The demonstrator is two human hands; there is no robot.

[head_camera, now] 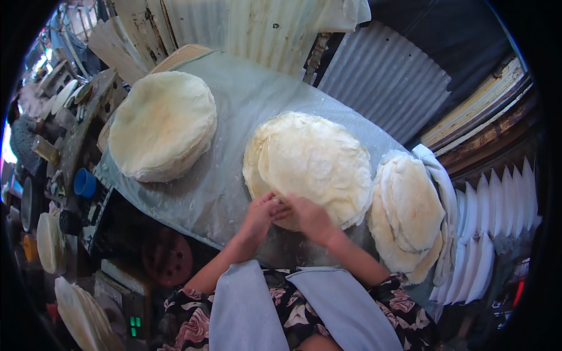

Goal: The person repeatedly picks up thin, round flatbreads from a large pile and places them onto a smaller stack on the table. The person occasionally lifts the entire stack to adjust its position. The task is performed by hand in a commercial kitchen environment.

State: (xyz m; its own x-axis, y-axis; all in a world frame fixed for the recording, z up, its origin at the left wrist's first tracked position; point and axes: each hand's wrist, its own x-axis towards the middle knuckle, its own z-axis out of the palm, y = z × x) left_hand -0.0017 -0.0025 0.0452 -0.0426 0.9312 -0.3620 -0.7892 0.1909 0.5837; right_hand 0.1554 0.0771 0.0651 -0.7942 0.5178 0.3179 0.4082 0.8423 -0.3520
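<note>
A stack of thin, pale round sheets point(316, 158), like rice paper or flatbread, lies in front of me on the plastic-covered table. Both my hands meet at its near left edge. My left hand point(261, 217) has curled fingers beside the rim of the upper sheets; whether it pinches one is hidden. My right hand point(311, 219), slightly blurred, has its fingers closed at the top sheet's near edge. Along the stack's left side the sheet edges stand a little apart. A thicker, neater stack of similar sheets point(162, 125) sits farther left.
More sheets point(408, 215) lie at the table's right end beside a pale cloth point(432, 175). White packs point(478, 210) stand in rows beyond. Corrugated metal point(386, 79) borders the far side. At left are a blue cup point(84, 182), a device with green lights point(135, 327) and a person point(26, 136).
</note>
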